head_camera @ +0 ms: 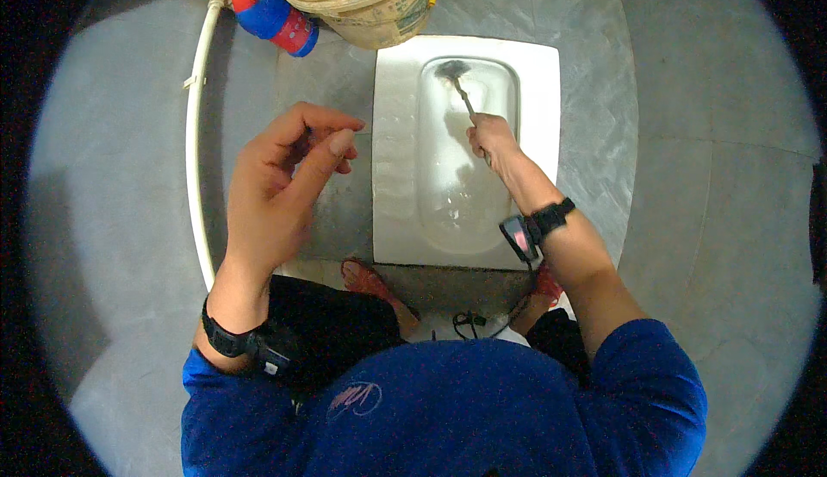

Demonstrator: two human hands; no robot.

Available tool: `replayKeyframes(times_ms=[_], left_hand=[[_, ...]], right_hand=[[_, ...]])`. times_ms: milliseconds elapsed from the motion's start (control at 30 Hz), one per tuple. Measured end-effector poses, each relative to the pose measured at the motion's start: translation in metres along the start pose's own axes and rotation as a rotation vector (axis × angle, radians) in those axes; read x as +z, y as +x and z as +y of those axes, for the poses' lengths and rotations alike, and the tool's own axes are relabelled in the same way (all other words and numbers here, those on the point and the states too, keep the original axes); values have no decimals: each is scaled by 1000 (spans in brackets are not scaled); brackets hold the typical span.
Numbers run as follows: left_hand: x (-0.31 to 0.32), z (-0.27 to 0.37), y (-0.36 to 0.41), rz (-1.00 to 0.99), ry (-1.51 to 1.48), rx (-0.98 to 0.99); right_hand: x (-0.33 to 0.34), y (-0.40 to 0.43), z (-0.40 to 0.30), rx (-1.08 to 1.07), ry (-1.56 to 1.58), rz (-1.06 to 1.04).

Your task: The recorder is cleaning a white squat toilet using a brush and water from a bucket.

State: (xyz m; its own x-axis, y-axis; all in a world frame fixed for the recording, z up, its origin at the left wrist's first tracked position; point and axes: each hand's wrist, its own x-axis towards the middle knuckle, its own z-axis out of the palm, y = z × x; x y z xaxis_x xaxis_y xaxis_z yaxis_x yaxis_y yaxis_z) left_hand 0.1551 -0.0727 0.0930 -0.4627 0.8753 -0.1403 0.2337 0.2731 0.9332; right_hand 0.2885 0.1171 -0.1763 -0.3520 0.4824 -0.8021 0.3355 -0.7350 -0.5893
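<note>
A white squat toilet pan (395, 154) is set in the floor before me. My right hand (492, 134) grips the thin handle of a toilet brush (464, 98) over the pan. Its dark head reaches into the far end of the basin, where the bristles are blurred and the drain cannot be made out. My left hand (284, 180) hangs in the air left of the pan, fingers loosely curled and the thumb close to the fingertips. Nothing shows in it.
Beyond the pan stands a stained plastic bucket (368, 15) with cloth-like yellowish material inside. Beside it is a blue bottle with a red cap (278, 21). A white pipe (194, 134) runs along the left. My sandalled feet (368, 280) are at the pan's near edge.
</note>
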Motion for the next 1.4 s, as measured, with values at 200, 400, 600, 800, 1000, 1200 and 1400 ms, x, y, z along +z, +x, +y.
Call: replayKeyframes(times_ms=[200,400,600,800,1000,1200,1400], left_hand=[[-1,-10,11,-26,5,4],[-1,-9,5,-5,-21,2],[8,-9,21,-56,8,6],[3,-9,14,-13,-6,-20],[-2,-16,19,-27,3,-26],[-1,-12,17,-35,-22,-19],[6,-10,26,-71,-25,8]], right_hand=[[-15,36,9,103,-23,4],[-6,3,-14,16,-60,-109],[-31,74,19,43,-202,30],[0,4,7,-38,21,44],[18,36,23,120,-75,120],[14,5,27,-84,160,171],[25,64,52,9,-73,185]])
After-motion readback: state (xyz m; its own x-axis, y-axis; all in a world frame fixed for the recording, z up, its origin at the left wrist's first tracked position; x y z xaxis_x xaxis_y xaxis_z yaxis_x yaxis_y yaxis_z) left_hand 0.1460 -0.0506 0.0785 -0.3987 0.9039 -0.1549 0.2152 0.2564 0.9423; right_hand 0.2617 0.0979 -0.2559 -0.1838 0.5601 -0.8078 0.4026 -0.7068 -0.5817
